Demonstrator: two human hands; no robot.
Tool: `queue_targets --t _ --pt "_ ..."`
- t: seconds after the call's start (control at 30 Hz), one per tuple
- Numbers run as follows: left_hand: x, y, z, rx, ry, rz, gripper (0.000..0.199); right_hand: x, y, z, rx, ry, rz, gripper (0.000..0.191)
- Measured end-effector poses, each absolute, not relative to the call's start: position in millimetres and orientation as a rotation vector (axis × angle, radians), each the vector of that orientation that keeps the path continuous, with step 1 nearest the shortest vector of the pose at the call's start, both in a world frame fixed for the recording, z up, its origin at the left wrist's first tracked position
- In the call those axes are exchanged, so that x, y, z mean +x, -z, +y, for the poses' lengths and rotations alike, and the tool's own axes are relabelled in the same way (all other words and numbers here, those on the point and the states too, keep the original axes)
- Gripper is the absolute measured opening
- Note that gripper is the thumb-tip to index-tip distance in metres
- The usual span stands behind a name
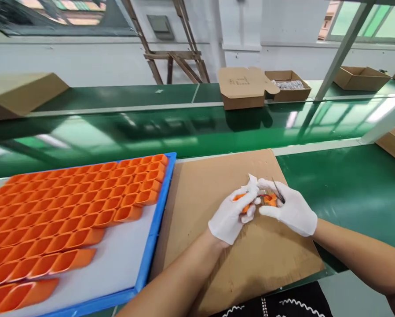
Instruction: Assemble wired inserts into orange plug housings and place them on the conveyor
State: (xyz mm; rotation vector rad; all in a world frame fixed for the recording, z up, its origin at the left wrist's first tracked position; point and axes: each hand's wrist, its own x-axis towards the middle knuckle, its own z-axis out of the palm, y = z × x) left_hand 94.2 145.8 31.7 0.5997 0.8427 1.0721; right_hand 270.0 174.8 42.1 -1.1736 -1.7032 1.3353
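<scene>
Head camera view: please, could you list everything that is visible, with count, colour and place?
Tray: one, blue rim, left
Open sleeves: many, orange, in the tray
Cardboard sheet: one, brown, centre
Work surface: green, right of the sheet
Glossy strip: one, green, behind the sheet
Boxes: six, brown, back and right
Wooden frame: one, brown, by the wall
Wall: white, back
Slanted post: one, greyish, right
Orange parts: two, orange, above the sheet
Pointed tool: one, dark, above the sheet
Left hand: one, white glove, holding an orange part
Right hand: one, white glove, holding the tool
</scene>
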Motion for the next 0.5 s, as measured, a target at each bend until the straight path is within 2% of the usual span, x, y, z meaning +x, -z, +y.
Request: queue_targets --t 0.13,0.27,0.5 --pt "93 -24 145 0.513 -1.013 0.773 0.046 269 -40 172 -1.259 -1.255 -1.719 0.03" --pt "94 -24 142 0.514 -0.993 0.705 0.052 272 -35 171 -1.264 -1.251 -1.668 0.026" --pt "91 -31 140 0.604 -0.945 0.688 0.049 272 -29 173 -1.326 -1.151 -1.609 0.021"
